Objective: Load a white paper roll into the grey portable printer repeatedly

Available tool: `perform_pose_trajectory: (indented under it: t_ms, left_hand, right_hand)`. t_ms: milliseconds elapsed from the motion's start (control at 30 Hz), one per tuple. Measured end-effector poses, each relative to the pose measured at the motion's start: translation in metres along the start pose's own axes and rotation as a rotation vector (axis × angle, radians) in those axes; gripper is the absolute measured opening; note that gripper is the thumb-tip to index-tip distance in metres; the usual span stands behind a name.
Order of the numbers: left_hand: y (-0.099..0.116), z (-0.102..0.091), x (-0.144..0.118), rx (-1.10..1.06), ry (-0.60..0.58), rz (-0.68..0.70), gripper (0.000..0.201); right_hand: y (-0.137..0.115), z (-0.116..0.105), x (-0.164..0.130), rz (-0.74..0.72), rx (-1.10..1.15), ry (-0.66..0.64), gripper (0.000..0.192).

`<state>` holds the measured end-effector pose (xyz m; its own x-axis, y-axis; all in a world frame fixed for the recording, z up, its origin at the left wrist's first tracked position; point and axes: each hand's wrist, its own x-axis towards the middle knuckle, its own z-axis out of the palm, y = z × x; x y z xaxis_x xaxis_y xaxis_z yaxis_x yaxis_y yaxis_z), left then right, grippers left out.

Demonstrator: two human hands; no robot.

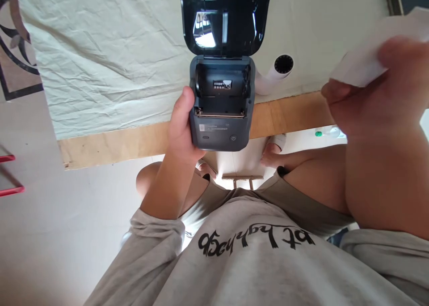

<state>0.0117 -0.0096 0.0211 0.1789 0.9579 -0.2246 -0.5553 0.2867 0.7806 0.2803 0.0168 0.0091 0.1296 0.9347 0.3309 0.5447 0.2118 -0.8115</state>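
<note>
Sweatshirt [254, 252]: black script print, upside down from here, not reliably readable. Left hand [181, 127]: fingers wrapped round the thermal label printer [219, 113], held just off the bench edge [134, 140]. Lid [224, 19] swung fully open, paper bay empty. Right hand [368, 100]: blurred, fingers pinched on a white paper strip [365, 55]. Judged step: paper loading. Next move calls for a steady printer and a square feed. Bay sticker [222, 84] illegible. Paper roll [273, 75] on the cloth [117, 64] behind.
</note>
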Motion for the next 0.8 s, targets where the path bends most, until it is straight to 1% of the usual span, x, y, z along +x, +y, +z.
perform_pose_trajectory:
  t_ms: [33, 67, 100, 133, 233, 300, 367, 433, 533, 567, 600, 667, 700, 733, 767, 800]
  left_hand:
    - [0.001, 0.000, 0.000, 0.015, 0.002, 0.002, 0.051]
    - [0.002, 0.000, 0.001, 0.030, 0.002, 0.006, 0.050]
    - [0.002, 0.000, 0.001, 0.043, 0.003, 0.013, 0.049]
    - [0.002, 0.000, 0.001, 0.051, 0.005, 0.022, 0.049]
    - [0.002, 0.002, 0.001, 0.045, 0.010, 0.051, 0.051]
    - [0.003, 0.003, 0.001, 0.035, -0.005, 0.052, 0.050]
    - [0.003, 0.003, 0.001, 0.032, -0.042, 0.043, 0.048]
    - [0.003, 0.004, 0.001, 0.025, -0.090, 0.051, 0.048]
    - [0.003, 0.005, 0.002, 0.019, -0.099, 0.063, 0.051]
    - [0.003, 0.005, 0.002, 0.026, -0.085, 0.059, 0.052]
    - [0.003, 0.006, 0.002, 0.036, -0.070, 0.055, 0.053]
    - [0.003, 0.006, 0.002, 0.053, -0.050, 0.046, 0.052]
    - [0.003, 0.006, 0.001, 0.055, -0.046, 0.045, 0.052]
    - [0.004, 0.007, 0.001, 0.056, -0.044, 0.041, 0.051]
    - [0.004, 0.007, 0.001, 0.059, -0.046, 0.034, 0.051]
    - [0.004, 0.007, 0.000, 0.063, -0.047, 0.029, 0.051]
  right_hand:
    - [0.007, 0.000, 0.000, 0.064, 0.108, 0.117, 0.015]
    - [0.011, 0.001, 0.000, 0.086, 0.137, 0.175, 0.013]
    - [0.013, 0.001, -0.002, 0.083, 0.118, 0.218, 0.017]
    - [0.013, 0.000, -0.003, 0.040, 0.034, 0.235, 0.020]
    - [0.009, -0.004, -0.006, -0.202, -0.314, 0.197, 0.024]
    - [0.008, -0.007, -0.003, -0.299, -0.375, 0.151, 0.032]
    - [0.010, -0.008, 0.002, -0.343, -0.371, 0.138, 0.041]
    - [0.013, -0.008, 0.009, -0.295, -0.417, 0.109, 0.052]
    - [0.014, -0.010, 0.015, -0.052, -0.547, 0.017, 0.067]
    - [0.012, -0.011, 0.014, -0.024, -0.549, 0.006, 0.071]
    - [0.009, -0.013, 0.013, -0.051, -0.541, 0.013, 0.072]
    - [-0.003, -0.014, 0.005, -0.210, -0.485, 0.098, 0.062]
    - [-0.011, -0.013, 0.000, -0.299, -0.438, 0.140, 0.054]
    - [-0.019, -0.010, -0.005, -0.358, -0.383, 0.192, 0.046]
    - [-0.028, -0.005, -0.010, -0.376, -0.305, 0.157, 0.040]
    - [-0.035, 0.002, -0.014, -0.370, -0.207, 0.093, 0.040]
